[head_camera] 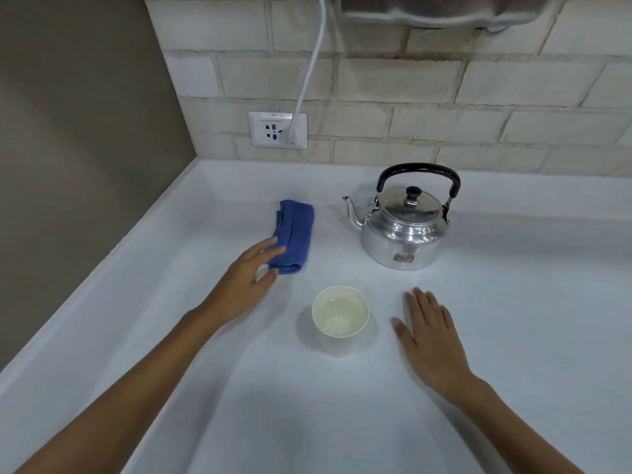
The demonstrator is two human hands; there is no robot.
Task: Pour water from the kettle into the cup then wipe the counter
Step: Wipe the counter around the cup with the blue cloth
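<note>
A shiny metal kettle (403, 227) with a black arched handle stands upright at the back right of the white counter (307, 422), spout pointing left. In front of it a white cup (340, 319) stands with clear water inside. A folded blue cloth (294, 234) lies left of the kettle. My left hand (244, 285) is open with spread fingers, its fingertips at the cloth's near left edge. Flat on the counter just right of the cup lies my right hand (431, 340), open and holding nothing.
A tiled wall runs along the back with a socket plate (277, 130) and a white cable (309, 73) plugged into it. A grey side wall (75, 148) closes the left. A raised lip edges the counter on the left and back.
</note>
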